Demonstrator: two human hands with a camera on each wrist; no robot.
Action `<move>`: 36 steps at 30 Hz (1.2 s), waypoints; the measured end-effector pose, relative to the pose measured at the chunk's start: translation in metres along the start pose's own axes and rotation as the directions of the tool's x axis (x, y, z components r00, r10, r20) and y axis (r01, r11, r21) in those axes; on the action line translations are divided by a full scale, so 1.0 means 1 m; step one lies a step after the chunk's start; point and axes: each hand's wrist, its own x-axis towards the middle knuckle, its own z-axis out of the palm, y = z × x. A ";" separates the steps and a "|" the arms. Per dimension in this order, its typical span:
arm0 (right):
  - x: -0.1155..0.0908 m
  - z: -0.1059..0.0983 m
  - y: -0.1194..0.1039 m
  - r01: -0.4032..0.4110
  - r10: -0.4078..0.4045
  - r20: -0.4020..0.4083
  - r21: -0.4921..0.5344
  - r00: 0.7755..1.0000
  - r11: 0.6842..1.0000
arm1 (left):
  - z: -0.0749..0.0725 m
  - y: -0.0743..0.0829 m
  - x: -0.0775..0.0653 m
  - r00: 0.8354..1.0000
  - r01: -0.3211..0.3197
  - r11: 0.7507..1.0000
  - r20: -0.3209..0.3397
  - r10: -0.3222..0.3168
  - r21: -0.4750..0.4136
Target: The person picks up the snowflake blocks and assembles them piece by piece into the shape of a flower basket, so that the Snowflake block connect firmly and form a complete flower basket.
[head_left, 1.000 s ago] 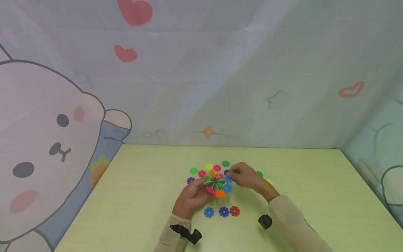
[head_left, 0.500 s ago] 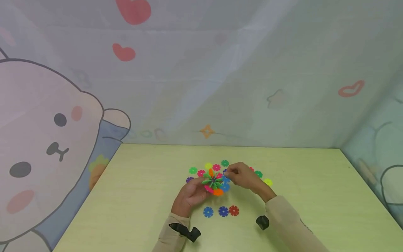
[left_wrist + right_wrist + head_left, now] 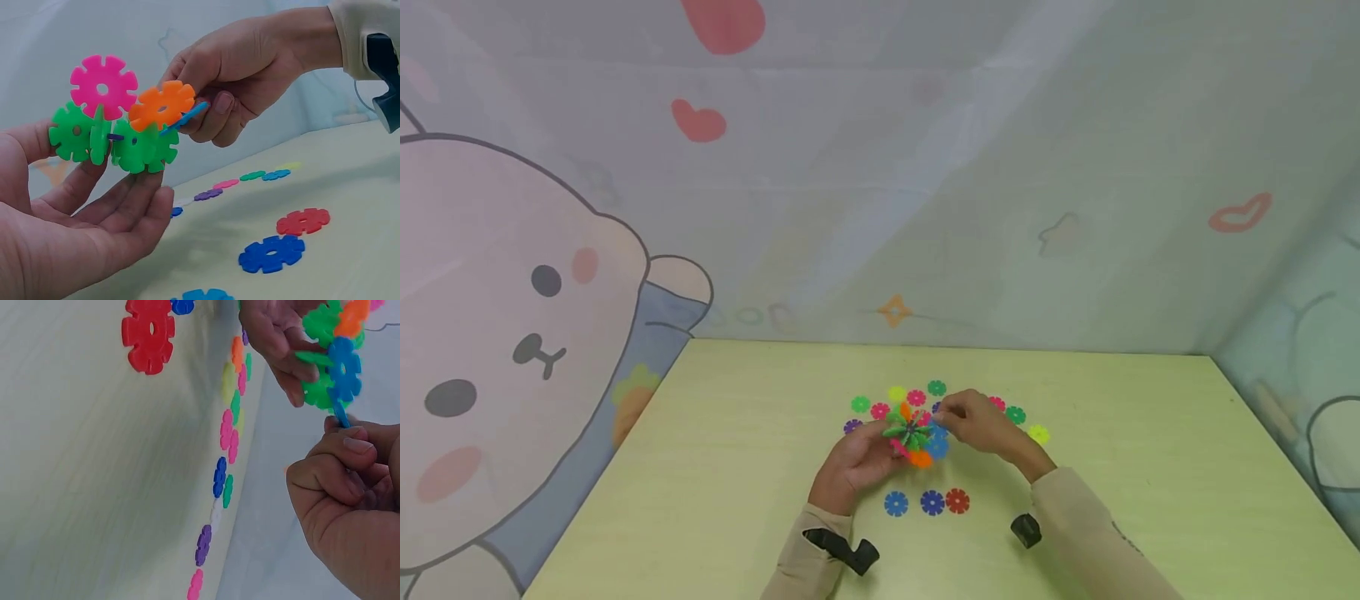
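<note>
Held up over the table is a flower-like cluster of slotted snowflake discs [image 3: 910, 433], with green pieces at its centre and pink, orange and blue ones around them. My left hand [image 3: 853, 465] grips this cluster from the left, thumb on one side and fingers on the other. At its right side, my right hand [image 3: 981, 423] pinches a blue snowflake disc [image 3: 340, 415] between thumb and fingers. That disc touches another blue disc [image 3: 345, 369] on the cluster; whether their slots are engaged I cannot tell. Fingers hide part of the pinched disc.
Near the front lie a light blue disc [image 3: 896, 503], a dark blue disc [image 3: 932, 502] and a red disc [image 3: 957, 501]. Several more loose discs, among them a green one [image 3: 936, 388] and a yellow one [image 3: 1038, 434], lie behind the hands. A printed cloth backdrop [image 3: 880, 183] stands behind the table.
Both hands stay almost in place, with the blue disc still pinched at the cluster. The cluster tilts slightly, and the head view shifts a little.
</note>
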 end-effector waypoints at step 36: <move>0.000 0.017 -0.011 -0.186 0.214 -0.074 0.281 0.974 0.941 | 0.001 0.012 -0.011 0.993 -0.102 0.994 0.048 0.103 -0.030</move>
